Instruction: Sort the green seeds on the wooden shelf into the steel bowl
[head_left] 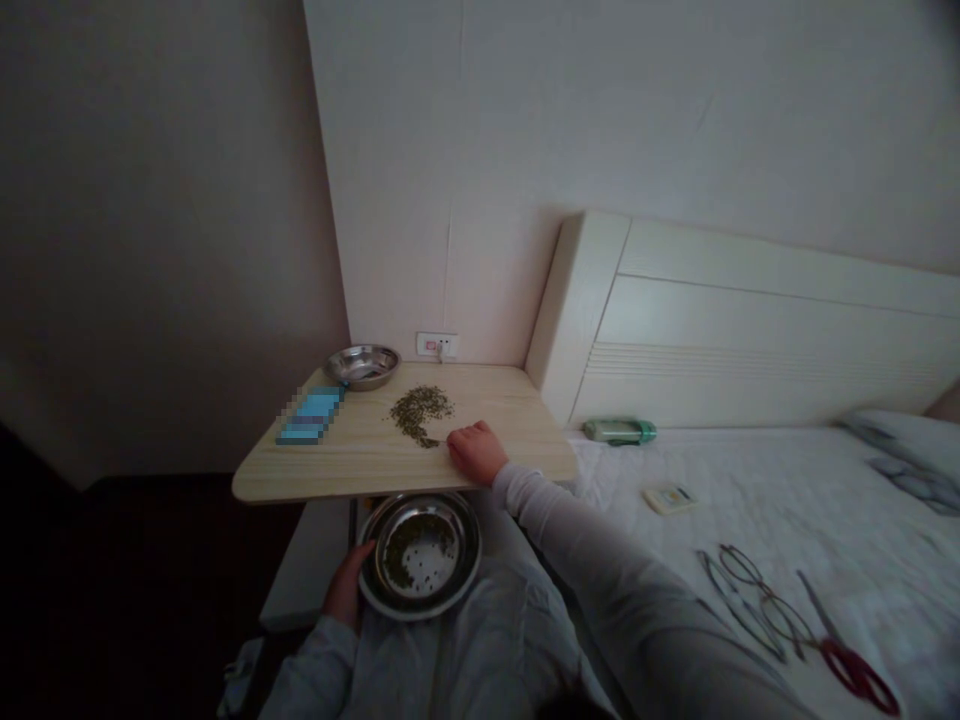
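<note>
My left hand (346, 590) grips the left rim of a metal bowl (472, 575) over my lap, just below the table's front edge. Small dark green grains (405, 575) lie inside it, leaving part of the shiny bottom bare. My right hand (478, 452) is closed on the wooden tabletop (352, 470), at the right of a loose, curved spread of green grains (420, 408). Something thin seems to stick out from its fingertips toward the grains, too small to name.
A second metal bowl (364, 368) stands at the table's back left, near a phone (311, 415). A wall socket (437, 345) is behind the table. On the bed at right lie a green bottle (619, 431), a small pale packet (670, 498), glasses (784, 615) and red-handled scissors (855, 672).
</note>
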